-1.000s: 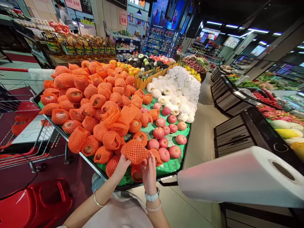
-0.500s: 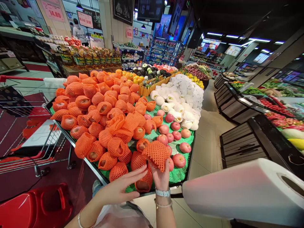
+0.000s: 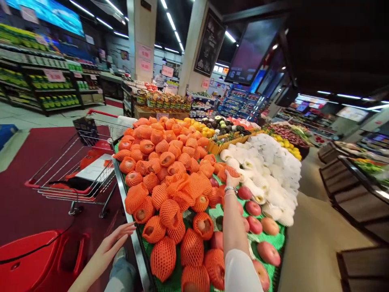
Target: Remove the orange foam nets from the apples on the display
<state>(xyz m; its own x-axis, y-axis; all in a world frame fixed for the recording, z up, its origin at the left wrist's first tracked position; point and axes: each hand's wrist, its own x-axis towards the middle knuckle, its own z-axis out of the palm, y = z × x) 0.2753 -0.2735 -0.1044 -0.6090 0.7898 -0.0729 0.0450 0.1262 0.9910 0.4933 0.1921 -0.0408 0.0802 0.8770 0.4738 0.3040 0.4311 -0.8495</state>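
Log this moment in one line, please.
right hand: touches round orange foam-netted fruit; left hand: open, beside silver metal display edge; nearby: bare red apples

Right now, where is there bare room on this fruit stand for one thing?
Green mat shows among the loose apples, right of the right forearm: perhaps enough. A thinner strip lies between the orange-netted heap and the left metal rim. Crowded: that heap and the white-netted fruit.

I'm in a supermarket's produce section, facing heaped netted fruit (image 3: pixel 170 213), with a shopping cart (image 3: pixel 60 189), stocked shelves (image 3: pixel 57 90) and price signs (image 3: pixel 54 75) around.
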